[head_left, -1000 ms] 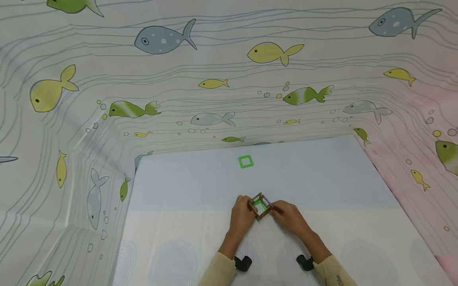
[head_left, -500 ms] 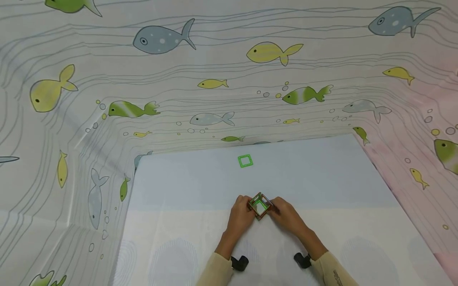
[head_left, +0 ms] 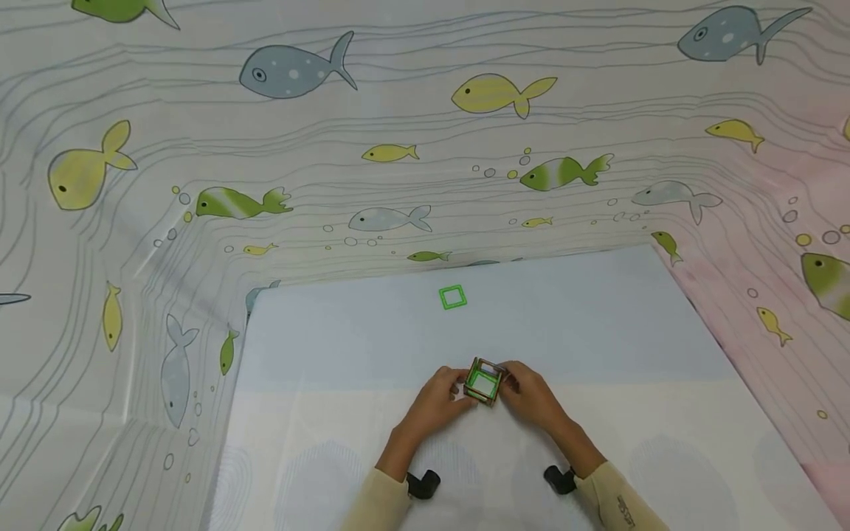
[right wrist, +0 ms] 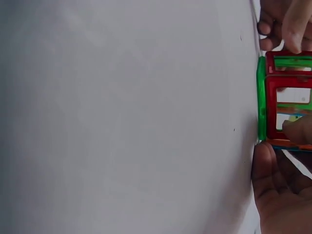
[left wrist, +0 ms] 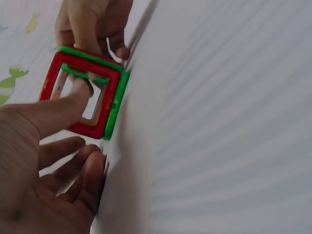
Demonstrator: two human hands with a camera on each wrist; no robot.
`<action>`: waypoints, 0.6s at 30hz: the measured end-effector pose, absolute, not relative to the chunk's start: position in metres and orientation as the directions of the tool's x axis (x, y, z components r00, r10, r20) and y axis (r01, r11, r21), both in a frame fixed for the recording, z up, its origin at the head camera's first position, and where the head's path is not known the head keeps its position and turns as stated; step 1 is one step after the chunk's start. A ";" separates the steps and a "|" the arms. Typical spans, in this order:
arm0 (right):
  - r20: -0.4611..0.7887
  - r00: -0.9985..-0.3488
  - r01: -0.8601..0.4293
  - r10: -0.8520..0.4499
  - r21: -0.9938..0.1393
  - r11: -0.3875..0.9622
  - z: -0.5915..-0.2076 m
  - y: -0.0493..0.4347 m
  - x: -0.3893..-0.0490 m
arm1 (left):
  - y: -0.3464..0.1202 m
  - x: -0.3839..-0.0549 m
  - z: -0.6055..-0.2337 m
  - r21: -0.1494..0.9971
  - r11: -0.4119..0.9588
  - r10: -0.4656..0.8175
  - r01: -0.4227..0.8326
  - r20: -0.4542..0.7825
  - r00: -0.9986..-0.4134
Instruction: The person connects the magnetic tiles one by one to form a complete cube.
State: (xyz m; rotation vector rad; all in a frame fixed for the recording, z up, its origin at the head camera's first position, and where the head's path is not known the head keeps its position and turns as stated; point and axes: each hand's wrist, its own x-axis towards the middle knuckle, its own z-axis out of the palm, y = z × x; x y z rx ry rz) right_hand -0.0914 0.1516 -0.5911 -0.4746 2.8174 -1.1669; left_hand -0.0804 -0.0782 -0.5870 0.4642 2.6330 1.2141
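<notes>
In the head view a small open-topped cube of red and green magnetic tiles [head_left: 479, 399] stands on the table between the hands. My left hand [head_left: 430, 405] is at its left side, thumb and fingers curved about the near left corner. My right hand [head_left: 531, 394] grips the right side. The left wrist view shows a thumb over a red tile [left wrist: 111, 92], with a green tile [left wrist: 117, 105] along the base. In the right wrist view, a thumb lies on the red side and fingertips [right wrist: 264, 155] are beside the lower edge. Some fingers are hidden behind the tiles.
A loose green square magnetic tile [head_left: 442, 299] lies flat beyond the cube, near the table's far edge. The white table [head_left: 332, 332] meets walls covered in fish-printed cloth [head_left: 299, 169]. A black wrist device [head_left: 423, 484] sits at each sleeve cuff.
The cube has turned from a diamond stance to nearly square-on. My left hand has moved slightly left and spread its thumb from its fingers. My right hand stays at the cube's right side.
</notes>
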 end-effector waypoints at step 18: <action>0.072 -0.941 -0.287 -0.332 -0.689 0.665 -0.587 0.147 -0.093 | -0.076 -0.087 -0.592 0.834 0.510 0.419 0.211 -0.026 -0.908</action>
